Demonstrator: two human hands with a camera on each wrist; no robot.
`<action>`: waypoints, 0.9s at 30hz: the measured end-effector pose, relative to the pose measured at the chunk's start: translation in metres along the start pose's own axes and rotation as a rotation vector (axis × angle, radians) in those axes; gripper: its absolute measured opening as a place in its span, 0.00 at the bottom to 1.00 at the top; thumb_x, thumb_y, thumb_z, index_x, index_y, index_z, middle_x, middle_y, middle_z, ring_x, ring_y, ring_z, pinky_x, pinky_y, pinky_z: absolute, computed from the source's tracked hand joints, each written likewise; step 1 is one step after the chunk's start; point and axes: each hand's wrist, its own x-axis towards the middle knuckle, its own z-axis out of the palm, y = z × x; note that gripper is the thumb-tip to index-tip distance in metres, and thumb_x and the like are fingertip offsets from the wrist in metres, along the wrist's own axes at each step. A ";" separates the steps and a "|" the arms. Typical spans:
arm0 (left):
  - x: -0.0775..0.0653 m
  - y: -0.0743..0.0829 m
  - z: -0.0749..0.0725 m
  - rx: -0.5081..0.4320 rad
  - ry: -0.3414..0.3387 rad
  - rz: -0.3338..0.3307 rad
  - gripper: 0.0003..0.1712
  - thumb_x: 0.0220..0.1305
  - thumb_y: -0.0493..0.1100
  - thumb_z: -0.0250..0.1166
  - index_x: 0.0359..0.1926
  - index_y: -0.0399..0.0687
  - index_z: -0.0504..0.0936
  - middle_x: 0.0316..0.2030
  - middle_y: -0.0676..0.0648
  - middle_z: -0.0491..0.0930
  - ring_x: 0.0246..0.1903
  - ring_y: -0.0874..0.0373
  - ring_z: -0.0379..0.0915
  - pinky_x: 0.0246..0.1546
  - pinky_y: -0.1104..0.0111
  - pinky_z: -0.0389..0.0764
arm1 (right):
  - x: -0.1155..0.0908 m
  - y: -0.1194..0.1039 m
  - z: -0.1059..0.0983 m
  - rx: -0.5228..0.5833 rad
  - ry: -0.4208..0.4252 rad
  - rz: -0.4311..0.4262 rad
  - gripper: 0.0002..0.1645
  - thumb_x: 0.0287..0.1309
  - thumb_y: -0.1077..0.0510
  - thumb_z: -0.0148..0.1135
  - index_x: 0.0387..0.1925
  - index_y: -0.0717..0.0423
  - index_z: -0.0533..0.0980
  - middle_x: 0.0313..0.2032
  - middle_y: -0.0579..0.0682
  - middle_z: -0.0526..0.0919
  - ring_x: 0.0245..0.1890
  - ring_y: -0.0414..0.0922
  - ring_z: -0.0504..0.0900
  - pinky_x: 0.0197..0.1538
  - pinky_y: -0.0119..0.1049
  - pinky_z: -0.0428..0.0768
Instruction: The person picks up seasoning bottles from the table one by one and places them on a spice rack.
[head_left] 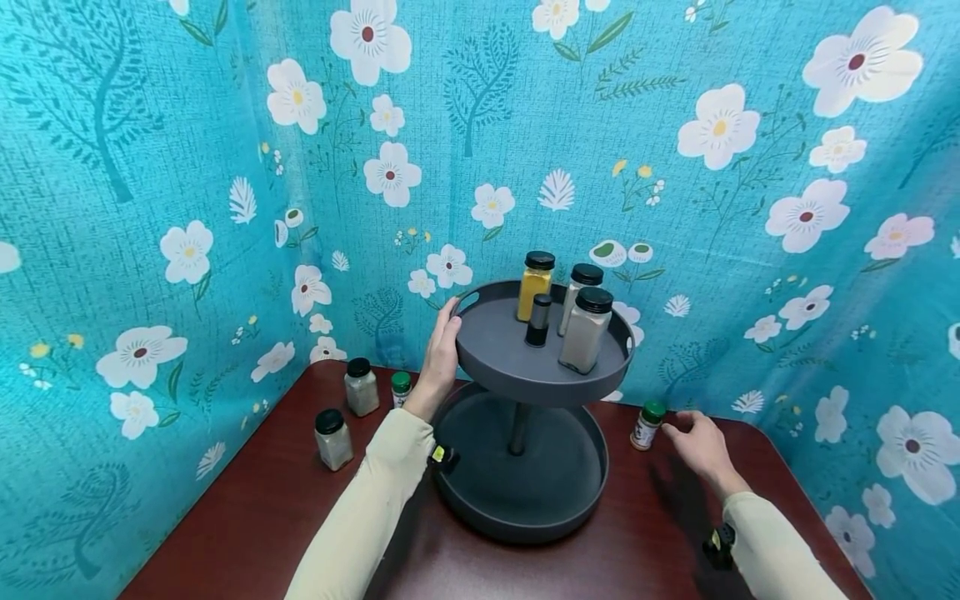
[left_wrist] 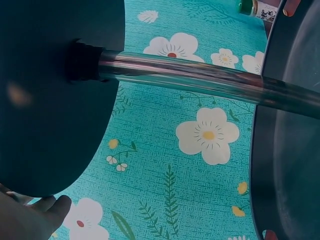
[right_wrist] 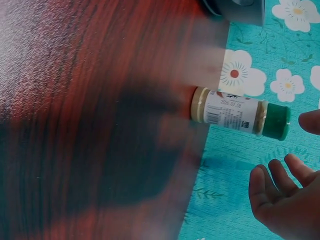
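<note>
A dark grey two-tier round stand has an upper tray (head_left: 495,333) and a lower tray (head_left: 487,475), joined by a metal post (left_wrist: 185,75). My left hand (head_left: 441,354) rests against the left outer rim of the upper tray, fingers fairly straight. In the left wrist view, this hand (left_wrist: 30,215) shows at the tray's edge, partly hidden. My right hand (head_left: 701,450) is beside a small green-capped seasoning bottle (head_left: 647,427) standing right of the stand. In the right wrist view, the fingers are spread near the green cap (right_wrist: 277,121), with a gap between them.
The upper tray bears a yellow spice jar (head_left: 534,287), a small dark-based shaker (head_left: 538,321) and two black-lidded jars (head_left: 583,333). On the table (head_left: 247,500) at left stand two more black-lidded jars (head_left: 333,442) and another green-capped bottle (head_left: 401,387). Floral cloth (head_left: 225,167) hangs behind.
</note>
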 end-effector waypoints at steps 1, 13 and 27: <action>0.000 -0.002 0.000 -0.001 0.000 0.002 0.29 0.76 0.46 0.35 0.74 0.47 0.46 0.72 0.45 0.45 0.71 0.50 0.40 0.67 0.53 0.47 | 0.000 0.001 0.000 -0.003 -0.004 0.007 0.34 0.63 0.49 0.54 0.56 0.77 0.64 0.53 0.75 0.67 0.55 0.69 0.65 0.54 0.60 0.66; -0.007 -0.001 0.000 0.069 0.032 0.030 0.30 0.74 0.48 0.37 0.74 0.52 0.46 0.72 0.50 0.45 0.70 0.55 0.40 0.67 0.54 0.48 | 0.003 0.011 0.007 0.000 -0.057 0.024 0.38 0.61 0.49 0.57 0.58 0.78 0.62 0.55 0.76 0.65 0.55 0.69 0.65 0.55 0.60 0.65; -0.022 0.005 0.012 0.128 0.101 0.058 0.33 0.72 0.47 0.40 0.74 0.49 0.44 0.73 0.48 0.43 0.70 0.54 0.40 0.67 0.52 0.47 | 0.005 0.009 0.021 0.100 -0.052 0.104 0.50 0.60 0.38 0.57 0.63 0.77 0.55 0.55 0.74 0.65 0.53 0.65 0.68 0.54 0.58 0.69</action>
